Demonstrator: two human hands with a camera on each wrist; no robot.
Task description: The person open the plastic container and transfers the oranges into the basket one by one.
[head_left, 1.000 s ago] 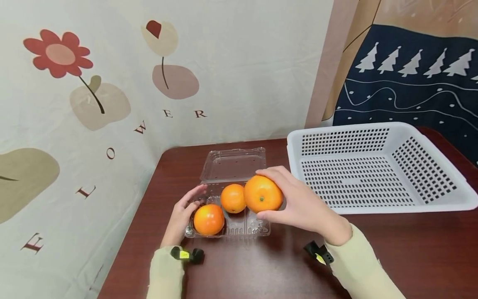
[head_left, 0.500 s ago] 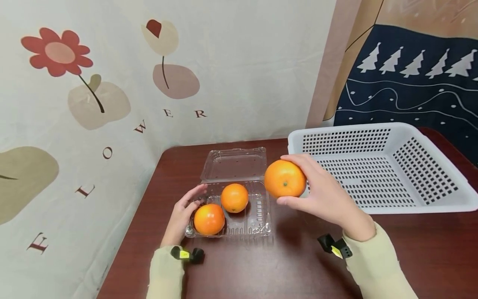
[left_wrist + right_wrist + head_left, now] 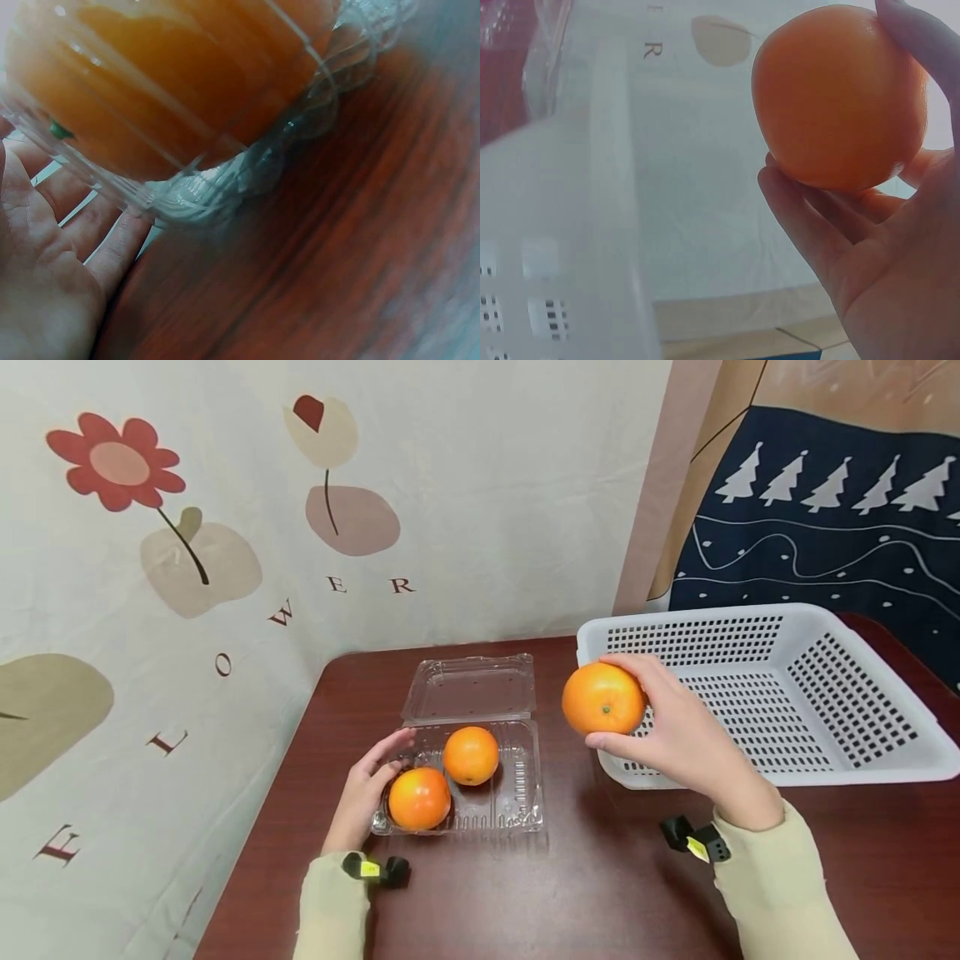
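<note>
Clear plastic container, lid laid back, holding two oranges; the left hand, fingers loosely extended, touches its left side. The right hand, thumb and fingers curled round a third orange, holds it raised near the left rim of a white perforated basket.

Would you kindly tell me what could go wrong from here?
The round orange fruit held in the right hand might slip and drop onto the reddish-brown table. It might bump the rim of the white perforated plastic basket. The left hand, against the open clear plastic container, might nudge it, rolling the two orange fruits inside.
</note>
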